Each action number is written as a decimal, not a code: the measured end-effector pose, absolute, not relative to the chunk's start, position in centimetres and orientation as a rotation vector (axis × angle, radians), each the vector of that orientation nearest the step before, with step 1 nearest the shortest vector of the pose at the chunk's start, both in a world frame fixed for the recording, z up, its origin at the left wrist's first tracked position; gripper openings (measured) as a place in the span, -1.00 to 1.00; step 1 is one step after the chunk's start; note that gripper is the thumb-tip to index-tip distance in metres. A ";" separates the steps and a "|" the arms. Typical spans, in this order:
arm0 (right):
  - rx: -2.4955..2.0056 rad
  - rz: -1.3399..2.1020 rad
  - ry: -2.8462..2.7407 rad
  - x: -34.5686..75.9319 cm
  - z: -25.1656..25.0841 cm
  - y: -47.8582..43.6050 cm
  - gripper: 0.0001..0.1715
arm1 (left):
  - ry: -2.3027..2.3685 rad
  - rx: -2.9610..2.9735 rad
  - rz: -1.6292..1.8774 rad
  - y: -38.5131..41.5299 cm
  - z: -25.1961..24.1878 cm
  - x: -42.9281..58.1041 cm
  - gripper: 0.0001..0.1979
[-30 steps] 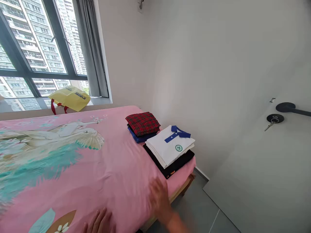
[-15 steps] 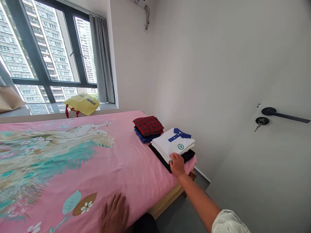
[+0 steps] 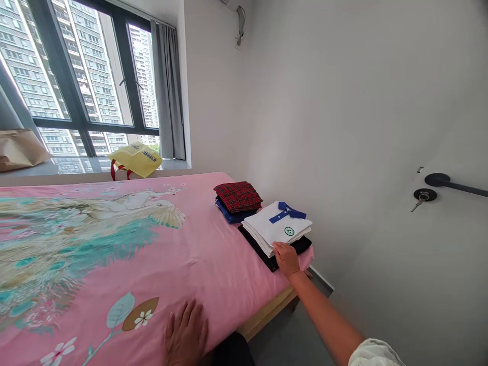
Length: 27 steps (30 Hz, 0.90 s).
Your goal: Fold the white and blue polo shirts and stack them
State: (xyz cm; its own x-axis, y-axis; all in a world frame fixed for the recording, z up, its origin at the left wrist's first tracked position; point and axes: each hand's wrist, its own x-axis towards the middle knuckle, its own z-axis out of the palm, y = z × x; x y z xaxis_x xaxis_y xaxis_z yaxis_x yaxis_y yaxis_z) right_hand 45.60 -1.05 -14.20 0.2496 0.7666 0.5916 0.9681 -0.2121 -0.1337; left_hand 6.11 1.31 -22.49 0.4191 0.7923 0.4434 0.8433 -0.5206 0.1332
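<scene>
A white polo shirt with a blue collar and placket and a round green badge lies folded on top of other folded white cloth. Black folded clothing sticks out beneath it. My right hand is at the near corner of the shirt, its fingers closed on the edge; the thumb's grip is partly hidden. Down on the pink bedspread, my left hand rests flat with fingers stretched out, holding nothing. Beside the shirt sits a red plaid folded garment on top of blue folded clothing.
The bed's wooden frame shows along the near right edge. A white wall stands behind the clothes, and a door handle with keys is at right. On the window side lie a yellow bag and a brown paper bag.
The view has turned slightly left, so everything sits a little further right. Both hands keep their places on the bedspread and at the shirt's corner.
</scene>
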 end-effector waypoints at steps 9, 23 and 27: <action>-1.965 -0.421 -1.758 37.3 -16.4 -3.2 -0.60 | -1.456 -2.568 -0.736 1.1 -22.1 6.1 -0.62; -1.816 -0.155 -1.813 17.3 -28.3 -14.2 0.06 | -1.631 -2.882 -0.735 -5.9 -19.7 2.9 -0.50; -1.748 -0.128 -1.949 17.7 -28.4 -14.8 -0.01 | -1.560 -3.029 -0.754 -10.6 -20.9 -0.3 -0.36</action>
State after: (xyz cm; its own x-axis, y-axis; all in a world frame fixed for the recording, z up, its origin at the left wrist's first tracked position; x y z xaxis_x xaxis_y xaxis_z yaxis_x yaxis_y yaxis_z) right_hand 17.70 -14.84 -28.38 -0.0367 0.9019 0.4304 0.9503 0.1647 -0.2641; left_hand -0.25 -10.60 -20.92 0.5217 0.8265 0.2116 0.6793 -0.5524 0.4830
